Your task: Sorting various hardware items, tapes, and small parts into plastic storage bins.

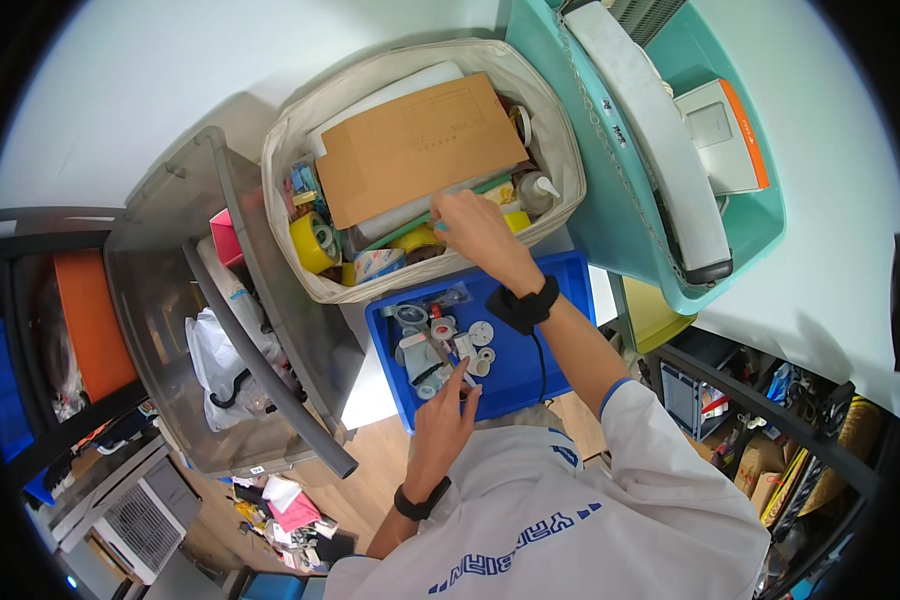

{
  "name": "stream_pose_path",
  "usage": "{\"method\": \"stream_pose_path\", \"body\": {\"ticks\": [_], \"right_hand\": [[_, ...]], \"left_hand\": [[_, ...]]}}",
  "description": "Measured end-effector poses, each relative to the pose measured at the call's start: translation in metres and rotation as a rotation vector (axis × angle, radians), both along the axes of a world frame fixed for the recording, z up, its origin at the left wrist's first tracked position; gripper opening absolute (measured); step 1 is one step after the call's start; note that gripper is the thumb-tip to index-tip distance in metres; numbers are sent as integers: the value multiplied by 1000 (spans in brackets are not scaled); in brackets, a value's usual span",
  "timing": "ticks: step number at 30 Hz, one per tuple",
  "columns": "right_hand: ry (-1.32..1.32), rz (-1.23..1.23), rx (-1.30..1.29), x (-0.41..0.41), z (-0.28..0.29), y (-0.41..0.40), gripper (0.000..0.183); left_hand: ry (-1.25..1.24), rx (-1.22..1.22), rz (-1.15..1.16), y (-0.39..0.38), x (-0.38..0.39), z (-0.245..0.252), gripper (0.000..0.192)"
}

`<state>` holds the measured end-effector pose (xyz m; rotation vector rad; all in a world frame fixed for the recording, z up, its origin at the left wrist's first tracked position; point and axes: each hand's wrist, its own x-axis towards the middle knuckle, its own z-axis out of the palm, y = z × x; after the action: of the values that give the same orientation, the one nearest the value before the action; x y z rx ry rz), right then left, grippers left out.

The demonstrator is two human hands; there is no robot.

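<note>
My right hand (476, 229) reaches over the near rim of a cream fabric bin (274, 180), its fingertips on a small teal thing that I cannot make out. A brown cardboard sheet (420, 146), rolls of yellow tape (315, 241) and a pump bottle (536, 191) lie in that bin. Below it, my left hand (446, 420) is over the near edge of a blue plastic tray (517, 397), index finger extended among small white plastic fittings (481, 333) and other loose parts. Whether its fingers hold any of them cannot be told.
A teal tub (772, 217) with a long white appliance (652, 142) and a white-and-orange box (720, 139) stands at the right. A grey translucent drawer bin (292, 300) with plastic bags stands left. Shelving flanks both sides; a pile of goods (296, 517) lies on the floor.
</note>
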<state>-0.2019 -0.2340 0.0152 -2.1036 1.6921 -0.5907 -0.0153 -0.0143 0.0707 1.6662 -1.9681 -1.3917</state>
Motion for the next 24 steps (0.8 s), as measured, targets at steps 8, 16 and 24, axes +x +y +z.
{"method": "stream_pose_path", "body": {"ticks": [8,16,24], "right_hand": [[92,168,118,-2,-4,-3,3],[-85,352,437,3,-4,-29,22],[38,428,512,6,-23,-32,21]], "left_hand": [[-11,-22,14,2,6,2,49],[3,-55,44,16,28,-3,47],[38,-121,76,26,46,-2,43]]}}
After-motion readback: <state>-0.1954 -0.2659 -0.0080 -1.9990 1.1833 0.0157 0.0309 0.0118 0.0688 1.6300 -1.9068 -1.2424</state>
